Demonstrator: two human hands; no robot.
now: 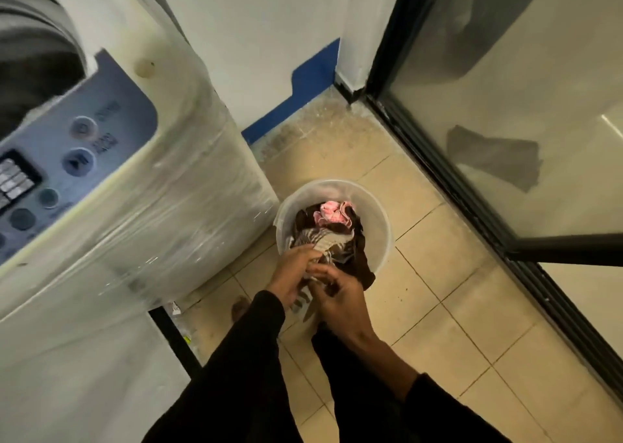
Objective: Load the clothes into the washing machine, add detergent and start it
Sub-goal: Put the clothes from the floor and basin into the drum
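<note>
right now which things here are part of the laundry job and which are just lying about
Part of the job:
- white top-loading washing machine, lid open
- translucent white plastic bucket
- brown-and-white striped cloth, gripped by left hand and right hand
- pink crumpled cloth
- dark brown garment

Just lying about:
- grey rag behind the glass door

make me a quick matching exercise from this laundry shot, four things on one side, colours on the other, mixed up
Things:
1. bucket
2. crumpled cloth at the top of the pile
3. wall trim along the floor
4. control panel of the washing machine

Colours:
A. blue
B. pink
C. grey-blue
D. translucent white

Pairs: 1-D, 2-B, 3-A, 4-C
</note>
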